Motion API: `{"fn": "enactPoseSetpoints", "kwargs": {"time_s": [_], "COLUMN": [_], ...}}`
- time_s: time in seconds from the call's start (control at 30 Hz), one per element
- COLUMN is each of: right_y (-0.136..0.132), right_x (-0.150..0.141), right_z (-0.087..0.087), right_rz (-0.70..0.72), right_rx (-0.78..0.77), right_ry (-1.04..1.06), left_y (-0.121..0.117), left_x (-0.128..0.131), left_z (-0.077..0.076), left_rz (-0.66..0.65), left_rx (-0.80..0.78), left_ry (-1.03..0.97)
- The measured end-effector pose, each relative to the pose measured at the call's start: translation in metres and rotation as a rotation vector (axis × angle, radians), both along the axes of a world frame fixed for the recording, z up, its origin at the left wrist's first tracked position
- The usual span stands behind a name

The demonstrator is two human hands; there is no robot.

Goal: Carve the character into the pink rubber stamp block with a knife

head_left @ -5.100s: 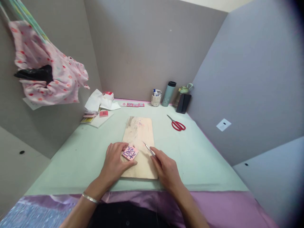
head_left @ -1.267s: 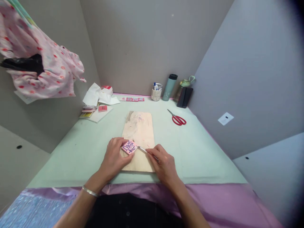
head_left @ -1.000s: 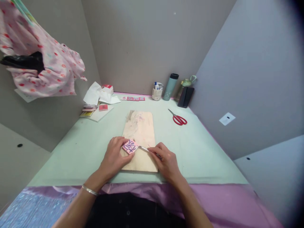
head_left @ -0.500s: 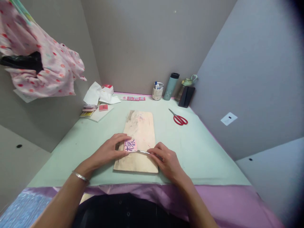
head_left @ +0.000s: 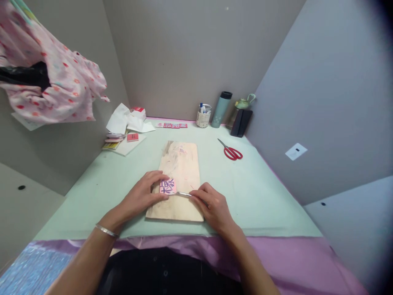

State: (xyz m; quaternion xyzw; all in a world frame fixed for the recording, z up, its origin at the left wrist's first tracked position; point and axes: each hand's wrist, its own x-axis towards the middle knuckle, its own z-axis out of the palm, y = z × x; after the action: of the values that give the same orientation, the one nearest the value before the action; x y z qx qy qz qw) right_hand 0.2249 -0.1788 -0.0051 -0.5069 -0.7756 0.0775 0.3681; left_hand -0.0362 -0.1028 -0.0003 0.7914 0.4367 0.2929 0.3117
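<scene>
On the wooden board [head_left: 181, 209] lies a small pink square block [head_left: 170, 189], with a character drawn on it in purple lines. My left hand [head_left: 150, 188] holds the block from its left side, index finger along the top edge and thumb along the bottom one. In my right hand [head_left: 211, 205] is a slim silver carving knife [head_left: 185, 194], gripped like a pen. Its tip meets the lower right edge of the block. The knife's handle is mostly hidden by my fingers.
Red-handled scissors [head_left: 232, 152] lie right of the board. Along the back are a pen holder [head_left: 203, 116], a blue-green bottle [head_left: 221, 110], a black stand-like object [head_left: 241, 123] and a row of pink pieces [head_left: 175, 125]. White papers [head_left: 119, 119] and a red block [head_left: 132, 137] sit left.
The whole view has shifted slightly, raising the board and hands a little in the picture. Both hands keep their grips, and the knife tip stays at the block's lower right edge.
</scene>
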Motion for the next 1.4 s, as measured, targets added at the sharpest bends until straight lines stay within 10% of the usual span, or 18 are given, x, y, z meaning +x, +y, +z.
{"fn": "enactPoseSetpoints", "kwargs": {"time_s": [1.4], "right_y": [0.0005], "right_x": [-0.0019], "right_z": [0.0010], "right_rz": [-0.061], "right_rx": [0.030], "right_ry": [-0.068], "left_y": [-0.0027], "left_x": [0.0006], "left_z": [-0.0008], "left_rz": [0.004], "left_rx": [0.030], "left_ry": [0.016]}}
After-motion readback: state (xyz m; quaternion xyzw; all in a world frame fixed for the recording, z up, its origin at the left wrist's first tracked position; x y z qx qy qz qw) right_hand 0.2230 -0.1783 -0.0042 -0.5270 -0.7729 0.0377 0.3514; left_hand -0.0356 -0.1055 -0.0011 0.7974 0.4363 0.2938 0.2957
